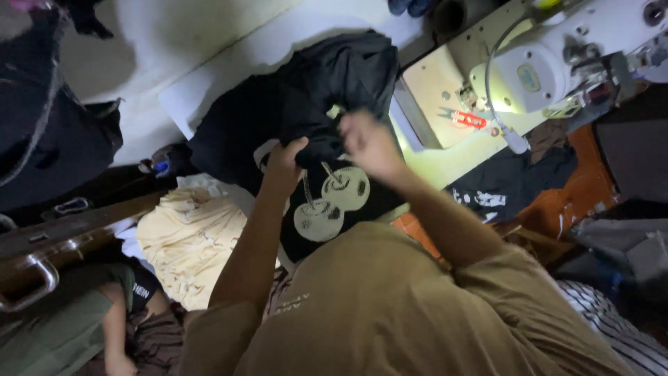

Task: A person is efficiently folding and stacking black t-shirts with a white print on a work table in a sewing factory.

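Your left hand (285, 159) is closed on the black garment (306, 118), gripping a fold near its middle. Your right hand (369, 143) is blurred, so I cannot tell its grip, though it touches the same cloth. The garment hangs in front of you, showing a cream print of 2 round shapes (332, 198). Behind it is a pale sewing table (435, 90) with a white sewing machine (550, 66) and red snips (467, 120). A cream cloth (188, 240) lies lower left.
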